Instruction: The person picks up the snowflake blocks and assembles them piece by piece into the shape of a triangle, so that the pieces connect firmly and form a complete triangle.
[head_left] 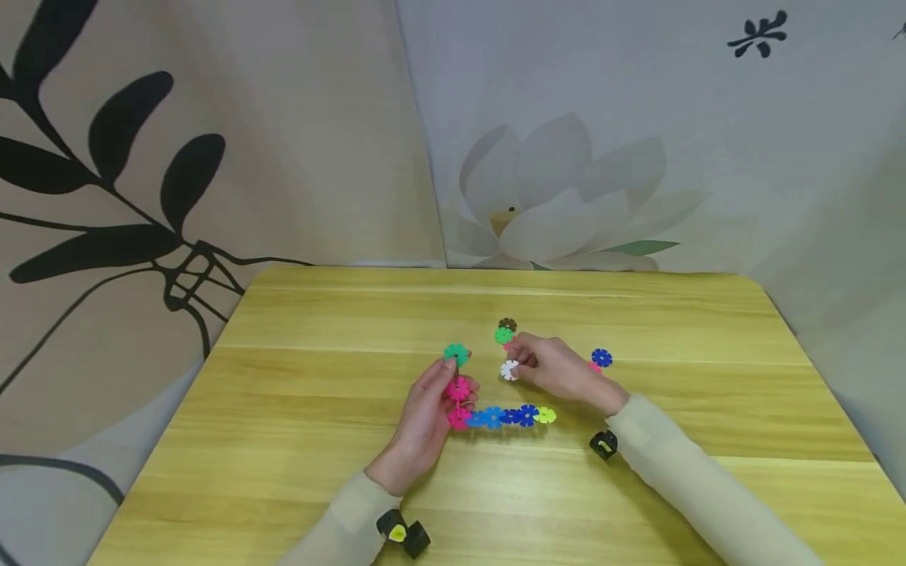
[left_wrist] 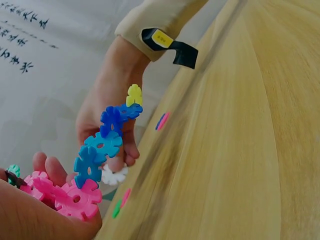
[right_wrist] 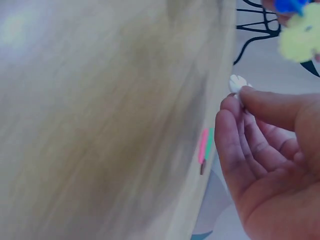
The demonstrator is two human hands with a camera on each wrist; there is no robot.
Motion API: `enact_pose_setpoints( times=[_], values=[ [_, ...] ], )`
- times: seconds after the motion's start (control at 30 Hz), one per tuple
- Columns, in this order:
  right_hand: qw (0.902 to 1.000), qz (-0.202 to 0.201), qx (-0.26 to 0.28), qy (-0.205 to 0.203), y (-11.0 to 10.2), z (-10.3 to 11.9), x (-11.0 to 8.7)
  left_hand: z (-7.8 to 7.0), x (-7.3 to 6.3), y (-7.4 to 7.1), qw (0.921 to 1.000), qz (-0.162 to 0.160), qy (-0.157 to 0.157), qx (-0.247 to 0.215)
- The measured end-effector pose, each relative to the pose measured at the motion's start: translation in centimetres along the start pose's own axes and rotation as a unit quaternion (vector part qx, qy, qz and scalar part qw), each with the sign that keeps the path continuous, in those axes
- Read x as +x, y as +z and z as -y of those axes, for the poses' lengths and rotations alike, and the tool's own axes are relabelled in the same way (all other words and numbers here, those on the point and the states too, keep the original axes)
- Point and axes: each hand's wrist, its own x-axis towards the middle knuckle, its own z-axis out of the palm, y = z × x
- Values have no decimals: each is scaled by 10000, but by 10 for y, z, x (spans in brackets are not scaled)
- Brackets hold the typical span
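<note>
My left hand grips an L-shaped chain of notched plastic snowflake discs by its pink part. A green disc tops the upright leg, by my thumb. The other leg runs right through several blue discs to a yellow disc at its end. Between thumb and forefinger, my right hand pinches a single white disc. That white disc shows at the fingertips in the right wrist view, apart from the chain. In the left wrist view, a dark piece sits beside the green disc.
On the wooden table, a brown disc and a green disc lie beyond my right hand, with a pink one partly hidden there. A blue disc overlaps a pink disc behind my right wrist. A patterned cloth backdrop stands behind the table.
</note>
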Motion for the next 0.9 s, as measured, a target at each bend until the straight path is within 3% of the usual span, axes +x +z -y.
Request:
enact_pose_setpoints(
  times=[0.5, 0.9],
  values=[
    [9973, -704, 178, -120, -15, 14, -33, 5, 2, 7, 9999, 134, -22, -31],
    [9930, -999, 598, 203, -15, 26, -44, 10, 1, 19, 9998, 146, -40, 91]
  ],
)
